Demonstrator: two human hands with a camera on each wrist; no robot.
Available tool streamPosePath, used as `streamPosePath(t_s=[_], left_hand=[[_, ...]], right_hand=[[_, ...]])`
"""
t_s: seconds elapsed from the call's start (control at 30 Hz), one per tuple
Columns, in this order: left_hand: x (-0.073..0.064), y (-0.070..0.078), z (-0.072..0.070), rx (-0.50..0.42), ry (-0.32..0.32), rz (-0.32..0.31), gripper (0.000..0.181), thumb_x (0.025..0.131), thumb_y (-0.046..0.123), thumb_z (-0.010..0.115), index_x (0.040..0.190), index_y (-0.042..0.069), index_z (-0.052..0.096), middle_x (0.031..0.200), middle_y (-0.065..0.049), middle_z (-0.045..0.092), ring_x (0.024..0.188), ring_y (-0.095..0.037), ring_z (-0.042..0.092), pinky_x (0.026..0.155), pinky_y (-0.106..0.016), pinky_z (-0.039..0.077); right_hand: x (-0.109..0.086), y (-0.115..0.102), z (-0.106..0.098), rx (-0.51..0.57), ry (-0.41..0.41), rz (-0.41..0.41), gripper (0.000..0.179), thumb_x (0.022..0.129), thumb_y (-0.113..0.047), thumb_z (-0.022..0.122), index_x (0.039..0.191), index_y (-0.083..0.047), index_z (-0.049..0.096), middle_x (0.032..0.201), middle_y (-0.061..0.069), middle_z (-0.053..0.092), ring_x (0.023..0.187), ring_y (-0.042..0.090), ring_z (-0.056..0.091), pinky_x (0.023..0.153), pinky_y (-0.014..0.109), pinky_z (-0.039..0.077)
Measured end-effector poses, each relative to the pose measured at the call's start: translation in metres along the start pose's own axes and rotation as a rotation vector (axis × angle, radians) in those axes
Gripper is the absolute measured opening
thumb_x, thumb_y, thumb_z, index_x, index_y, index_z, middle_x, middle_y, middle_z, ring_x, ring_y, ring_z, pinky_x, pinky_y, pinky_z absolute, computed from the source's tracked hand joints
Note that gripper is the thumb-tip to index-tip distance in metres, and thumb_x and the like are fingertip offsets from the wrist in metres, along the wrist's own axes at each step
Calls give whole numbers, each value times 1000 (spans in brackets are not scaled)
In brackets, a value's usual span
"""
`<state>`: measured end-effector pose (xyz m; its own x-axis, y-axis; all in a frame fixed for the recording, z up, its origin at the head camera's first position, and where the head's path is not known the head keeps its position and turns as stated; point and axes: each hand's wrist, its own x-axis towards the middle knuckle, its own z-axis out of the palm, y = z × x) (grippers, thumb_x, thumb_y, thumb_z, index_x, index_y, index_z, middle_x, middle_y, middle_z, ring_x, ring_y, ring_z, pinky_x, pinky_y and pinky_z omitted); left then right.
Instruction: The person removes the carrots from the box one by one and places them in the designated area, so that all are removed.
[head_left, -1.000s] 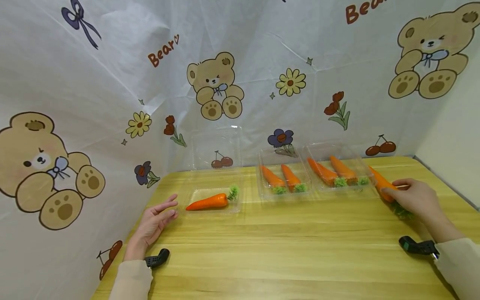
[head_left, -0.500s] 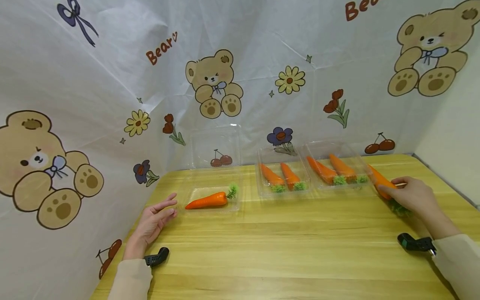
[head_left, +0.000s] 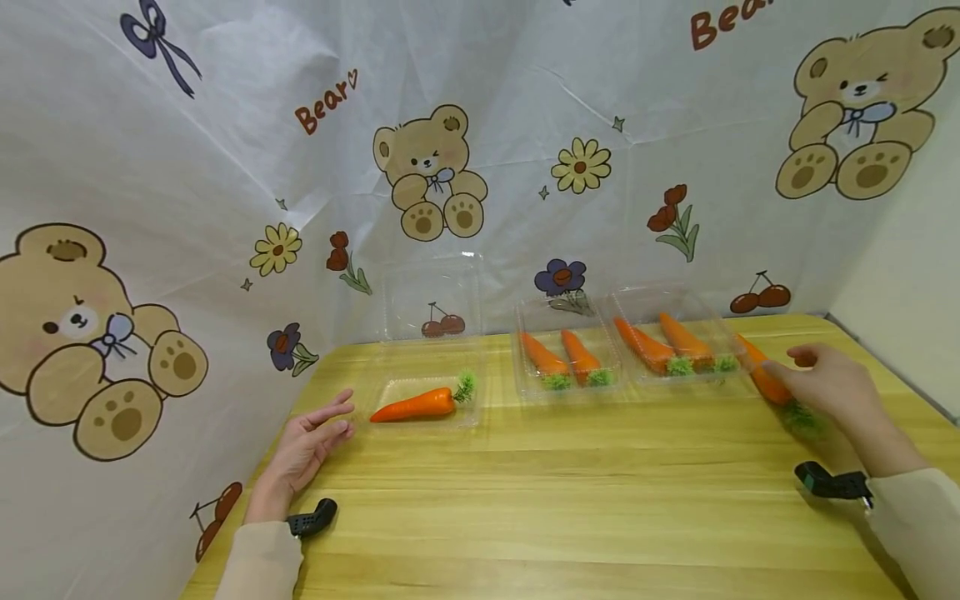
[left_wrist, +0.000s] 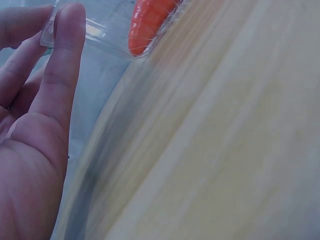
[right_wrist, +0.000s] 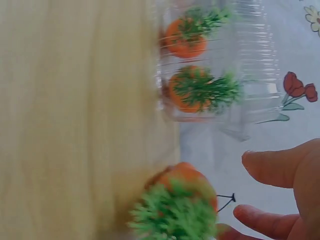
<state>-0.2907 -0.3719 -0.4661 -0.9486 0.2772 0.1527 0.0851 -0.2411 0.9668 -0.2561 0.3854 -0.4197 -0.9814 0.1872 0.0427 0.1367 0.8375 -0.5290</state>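
Note:
My left hand point(head_left: 309, 442) stays beside the open clear plastic box point(head_left: 480, 408), thumb and fingers apart right at its left edge. One orange carrot point(head_left: 416, 406) with a green top lies in that box, its tip toward this hand. In the left wrist view, the box's clear corner overlaps the thumb and fingertips. My right hand point(head_left: 832, 387) hovers over a loose carrot point(head_left: 761, 371) at the right of the table. In the right wrist view, thumb and fingers are spread apart, with the loose carrot point(right_wrist: 187, 185) to their left and its leafy top toward the camera.
Two closed clear boxes, the middle one point(head_left: 525, 386) and the right one point(head_left: 637, 377), stand at the table's back, each with two carrots. The open box's lid point(head_left: 431, 283) stands up against the bear-print cloth point(head_left: 510, 108). The wooden table point(head_left: 540, 500) stretches in front.
My right hand has let go of the loose carrot and lifted slightly, leaving it lying on the table. The left hand has kept its place.

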Motion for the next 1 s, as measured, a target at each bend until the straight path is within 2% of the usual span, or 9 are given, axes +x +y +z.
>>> streamPosePath(t_s=[0.27,0.5,0.73,0.9,1.0], left_hand=[[-1,1,1,15,4,-3,35,100,-14,52,134,-16,59,150,6,54,105,-14,73,92,-26,61],[-1,1,0,13,11,-6,34,100,-13,53,133,-15,60,149,7,56,106,-15,73,92,-26,61],[0,1,-1,6,4,-4,34,100,-13,53,133,-16,59,149,7,55,110,-16,72,93,-27,61],[0,1,-1,6,4,-8,34,100,-12,54,133,-15,60,150,6,55,112,-16,72,93,-27,61],[0,1,0,0,8,-13,34,100,-12,54,133,-13,62,151,6,54,112,-16,72,93,-27,61]], right_hand=[[-3,-13,-9,19,36,-30,78,105,-53,47,142,16,42,139,46,40,114,63,44,83,69,46],[-3,-31,-14,33,33,-56,78,106,-54,46,143,14,42,139,45,40,114,61,46,84,69,47],[-4,-52,-12,39,63,-95,77,104,-56,48,142,11,46,140,42,45,115,59,52,81,66,50],[-6,-66,-9,59,51,-119,77,104,-56,49,143,10,45,142,40,45,118,59,51,84,68,50],[-6,-76,-7,63,55,-163,74,105,-53,50,142,10,47,141,39,48,117,58,53,86,69,50]])
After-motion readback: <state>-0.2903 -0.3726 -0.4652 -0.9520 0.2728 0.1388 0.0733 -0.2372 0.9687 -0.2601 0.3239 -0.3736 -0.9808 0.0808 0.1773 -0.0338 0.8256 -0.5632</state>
